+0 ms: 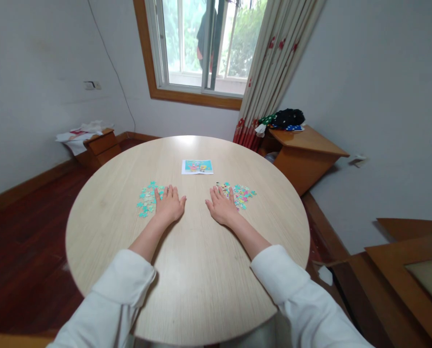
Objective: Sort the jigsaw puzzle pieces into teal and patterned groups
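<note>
My left hand (170,205) lies palm down with its fingers spread, touching the inner side of a pile of teal and pale jigsaw pieces (145,200). Opposite it, my right hand (221,205) rests flat, fingers apart, against a second pile of jigsaw pieces (244,195) in pink, yellow, white and teal. Part of each pile is hidden beneath the fingers. Beyond both hands lies a picture card (197,167) with a teal background and cartoon figures, too small to make out well.
Everything lies on a round, light wood table (197,275). Behind it are a window (204,48) and a patterned curtain (274,58). A wooden cabinet (303,150) with cloths on top stands at the right, a small drawer unit (101,146) at the left, and wooden furniture (393,270) at lower right.
</note>
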`<state>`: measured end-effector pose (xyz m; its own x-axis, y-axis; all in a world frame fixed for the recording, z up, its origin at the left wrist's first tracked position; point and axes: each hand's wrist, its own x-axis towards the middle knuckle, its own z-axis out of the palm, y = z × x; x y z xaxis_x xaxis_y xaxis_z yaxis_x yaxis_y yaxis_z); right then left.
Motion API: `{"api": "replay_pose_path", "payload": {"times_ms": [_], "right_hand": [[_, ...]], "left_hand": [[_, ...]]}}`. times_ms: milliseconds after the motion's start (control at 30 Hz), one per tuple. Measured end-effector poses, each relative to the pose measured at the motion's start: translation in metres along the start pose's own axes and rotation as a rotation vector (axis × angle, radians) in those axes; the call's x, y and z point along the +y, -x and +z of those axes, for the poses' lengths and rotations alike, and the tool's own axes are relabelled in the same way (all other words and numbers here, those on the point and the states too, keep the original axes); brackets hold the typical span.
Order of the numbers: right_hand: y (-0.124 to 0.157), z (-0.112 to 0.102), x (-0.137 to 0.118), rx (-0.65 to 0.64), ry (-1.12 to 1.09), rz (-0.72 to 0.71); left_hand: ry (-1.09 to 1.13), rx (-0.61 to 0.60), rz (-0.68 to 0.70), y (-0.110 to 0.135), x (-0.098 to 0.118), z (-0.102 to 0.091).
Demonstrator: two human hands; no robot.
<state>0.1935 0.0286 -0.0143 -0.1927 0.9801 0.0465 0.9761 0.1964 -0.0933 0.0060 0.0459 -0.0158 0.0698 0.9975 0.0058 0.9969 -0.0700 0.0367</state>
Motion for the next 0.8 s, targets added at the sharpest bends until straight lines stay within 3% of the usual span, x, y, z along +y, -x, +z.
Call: {"api": "replay_pose_path", "payload": {"times_ms": [167, 333, 533, 800], "right_hand": [[0.009, -0.001, -0.012, 0.075, -0.002, -0.096], [0.013, 0.004, -0.026, -0.072, -0.093, -0.199], [0.002, 0.007, -0.022, -0.066, -0.093, -0.15], [-0.008, 0.006, -0.018, -0.051, -0.086, -0.055]], "left_hand": [[-0.005, 0.023, -0.011, 0.001, 0.004, -0.003], [-0.006, -0.007, 0.179, 0.008, 0.017, -0.004], [-0.014, -0.021, 0.271, 0.006, 0.02, 0.003], [0.018, 0.02, 0.214, -0.001, 0.018, 0.007]]}}
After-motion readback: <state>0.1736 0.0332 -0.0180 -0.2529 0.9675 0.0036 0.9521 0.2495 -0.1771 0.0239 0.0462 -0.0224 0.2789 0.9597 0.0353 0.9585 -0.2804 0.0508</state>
